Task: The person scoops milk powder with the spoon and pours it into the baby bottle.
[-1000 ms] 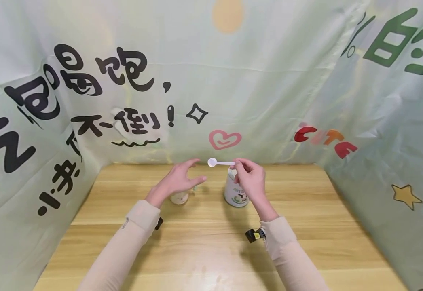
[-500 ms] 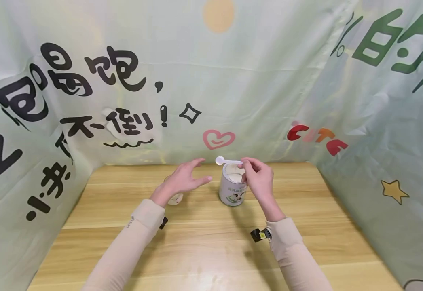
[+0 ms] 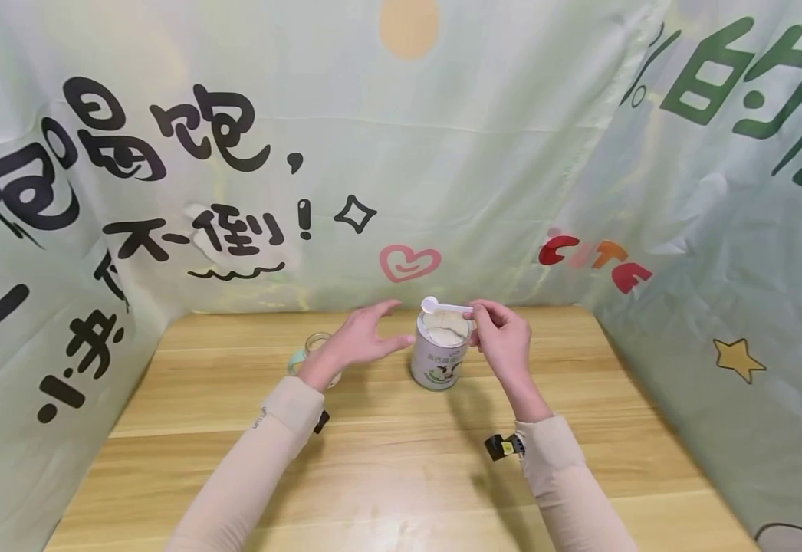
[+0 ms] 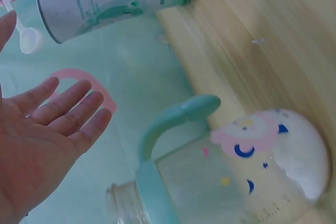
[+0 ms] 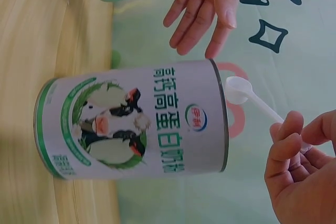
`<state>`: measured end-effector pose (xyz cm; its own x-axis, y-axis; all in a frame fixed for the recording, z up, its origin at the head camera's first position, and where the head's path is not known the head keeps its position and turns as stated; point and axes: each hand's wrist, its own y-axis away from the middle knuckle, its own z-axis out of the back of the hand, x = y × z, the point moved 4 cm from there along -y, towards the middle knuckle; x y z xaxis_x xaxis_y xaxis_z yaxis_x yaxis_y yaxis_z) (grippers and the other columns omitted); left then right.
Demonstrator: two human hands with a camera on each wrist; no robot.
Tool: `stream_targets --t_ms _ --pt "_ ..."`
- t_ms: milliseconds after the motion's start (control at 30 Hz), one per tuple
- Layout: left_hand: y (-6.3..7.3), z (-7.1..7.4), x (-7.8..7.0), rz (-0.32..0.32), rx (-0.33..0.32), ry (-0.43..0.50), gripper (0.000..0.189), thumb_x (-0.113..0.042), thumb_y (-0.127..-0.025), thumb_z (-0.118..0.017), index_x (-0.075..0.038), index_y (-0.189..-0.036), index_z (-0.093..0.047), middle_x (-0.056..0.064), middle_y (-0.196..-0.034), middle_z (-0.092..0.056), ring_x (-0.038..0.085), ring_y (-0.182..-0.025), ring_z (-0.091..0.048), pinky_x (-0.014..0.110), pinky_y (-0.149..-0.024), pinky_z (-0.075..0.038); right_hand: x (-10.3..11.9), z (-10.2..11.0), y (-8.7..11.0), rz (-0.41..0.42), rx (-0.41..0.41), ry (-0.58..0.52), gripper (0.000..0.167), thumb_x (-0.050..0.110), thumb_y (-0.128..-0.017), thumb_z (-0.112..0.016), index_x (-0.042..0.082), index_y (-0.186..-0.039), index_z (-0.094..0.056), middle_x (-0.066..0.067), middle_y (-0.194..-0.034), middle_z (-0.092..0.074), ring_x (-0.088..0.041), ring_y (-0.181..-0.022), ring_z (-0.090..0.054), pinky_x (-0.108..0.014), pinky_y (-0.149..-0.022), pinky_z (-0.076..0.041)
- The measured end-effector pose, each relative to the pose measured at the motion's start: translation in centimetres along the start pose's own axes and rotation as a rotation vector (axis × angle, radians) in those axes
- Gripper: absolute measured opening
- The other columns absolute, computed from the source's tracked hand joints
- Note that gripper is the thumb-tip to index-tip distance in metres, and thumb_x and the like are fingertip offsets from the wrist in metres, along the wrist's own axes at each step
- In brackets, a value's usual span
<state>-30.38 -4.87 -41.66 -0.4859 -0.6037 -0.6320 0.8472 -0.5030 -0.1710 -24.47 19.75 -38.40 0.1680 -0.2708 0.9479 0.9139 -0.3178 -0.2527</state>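
My right hand [image 3: 504, 337] pinches the handle end of a white plastic measuring scoop [image 5: 239, 88]. The scoop's bowl is held above the open top of a milk powder can [image 3: 435, 364]; whether the bowl holds anything, I cannot tell. Pale powder [image 3: 445, 335] shows inside the can, and a cow is printed on its side [image 5: 113, 121]. My left hand [image 3: 359, 337] hovers in the air with fingers spread, holding nothing, left of the can. Behind and below it stands a baby bottle [image 4: 210, 177] with a mint handle [image 4: 176, 119] and an uncapped neck, partly hidden in the head view.
The can and bottle stand on a wooden table [image 3: 387, 460]. A printed cloth [image 3: 497, 169] walls off the back and both sides. A tiny white speck [image 4: 259, 41] lies on the tabletop in the left wrist view.
The right hand has carried the scoop rightward, from left of the can to over its opening. The left hand has shifted right, away from the bottle, revealing its neck. The head view has turned slightly right.
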Motion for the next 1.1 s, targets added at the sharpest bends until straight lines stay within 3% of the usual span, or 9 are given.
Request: stream_targets --t_ms 200,533,800,1100 --pt "-0.5 -0.6 -0.5 -0.015 0.013 0.016 0.091 -0.063 -0.093 -0.071 -0.011 -0.161 -0.041 0.021 -0.155 -0.056 0.037 -0.143 -0.055 0.057 -0.118 -0.047 -0.1 0.7 -0.1 -0.004 0.001 0.005 0.023 0.019 -0.104 -0.064 0.001 -0.110 -0.077 -0.014 -0.091 -0.079 -0.008 -0.050 -0.058 -0.018 -0.045 -0.044" --pt "-1.1 -1.7 -1.4 -0.027 0.018 0.011 0.092 -0.062 -0.093 -0.072 -0.010 -0.161 -0.041 0.016 -0.160 -0.052 0.036 -0.146 -0.052 0.055 -0.120 -0.045 -0.5 1.6 -0.1 -0.006 0.028 0.081 0.023 0.018 -0.103 -0.062 0.002 -0.112 -0.077 0.006 -0.083 -0.075 -0.007 -0.051 -0.059 -0.019 -0.046 -0.046" --pt "-1.6 -2.7 -2.2 -0.037 0.029 -0.004 0.093 -0.059 -0.095 -0.072 -0.007 -0.163 -0.037 0.017 -0.165 -0.044 0.038 -0.152 -0.044 0.057 -0.124 -0.039 -0.8 1.7 -0.2 0.014 0.070 0.205 0.025 0.016 -0.101 -0.060 0.003 -0.112 -0.079 -0.001 -0.082 -0.076 -0.010 -0.054 -0.062 -0.021 -0.047 -0.046" --pt "-1.8 -3.6 -2.3 -0.039 0.025 -0.009 0.095 -0.062 -0.095 -0.069 -0.008 -0.164 -0.034 0.017 -0.165 -0.044 0.036 -0.152 -0.045 0.055 -0.123 -0.040 -0.9 1.3 -0.4 0.023 0.140 0.289 0.028 0.018 -0.100 -0.063 0.002 -0.118 -0.079 -0.002 -0.070 -0.071 -0.012 -0.056 -0.063 -0.022 -0.048 -0.047"
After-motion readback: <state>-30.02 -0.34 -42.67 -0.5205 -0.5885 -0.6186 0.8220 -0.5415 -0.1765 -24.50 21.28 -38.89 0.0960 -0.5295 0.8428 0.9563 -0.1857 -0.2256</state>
